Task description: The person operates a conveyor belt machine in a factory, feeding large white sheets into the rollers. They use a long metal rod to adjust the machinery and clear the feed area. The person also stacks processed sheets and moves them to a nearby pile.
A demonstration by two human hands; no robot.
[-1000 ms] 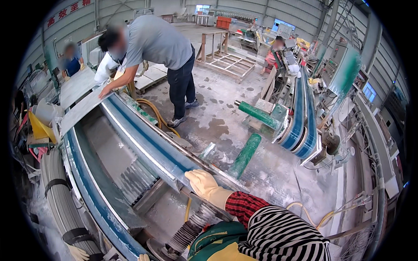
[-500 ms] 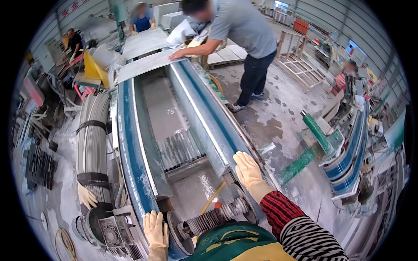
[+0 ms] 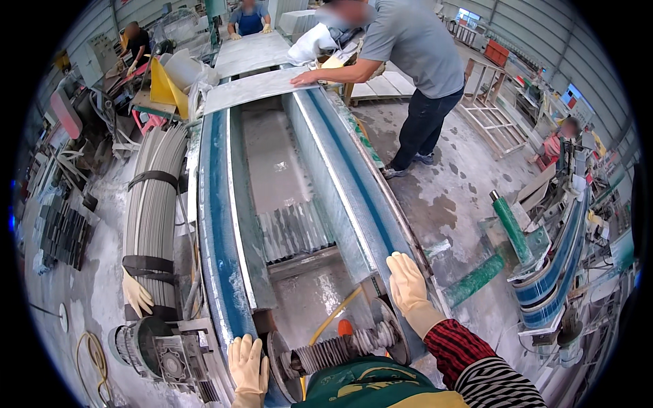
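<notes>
My left hand (image 3: pixel 247 367), in a cream rubber glove, lies flat on the near end of the left blue conveyor belt (image 3: pixel 221 204). Its fingers are stretched out. My right hand (image 3: pixel 410 289), gloved the same way, rests flat on the right blue belt (image 3: pixel 347 160), fingers extended. Neither holds anything. Farther along, a pale flat slab (image 3: pixel 255 90) lies across both belts. A co-worker in a grey shirt (image 3: pixel 422 47) bends over it from the right, one bare hand (image 3: pixel 305 78) on its edge. Beyond it lies a second slab (image 3: pixel 253 54).
Between the belts is a trough with a ridged roller (image 3: pixel 343 347) close to my body. A motor (image 3: pixel 166 360) and a strapped bundle of grey strips (image 3: pixel 155 217) stand left. A person in a blue apron (image 3: pixel 249 22) stands at the far end. A green cylinder (image 3: pixel 510 224) is right.
The view has shifted, so the conveyor and co-worker appear farther right and slightly higher. Both my hands remain flat on the belts, and the co-worker's hand is still on the slab.
</notes>
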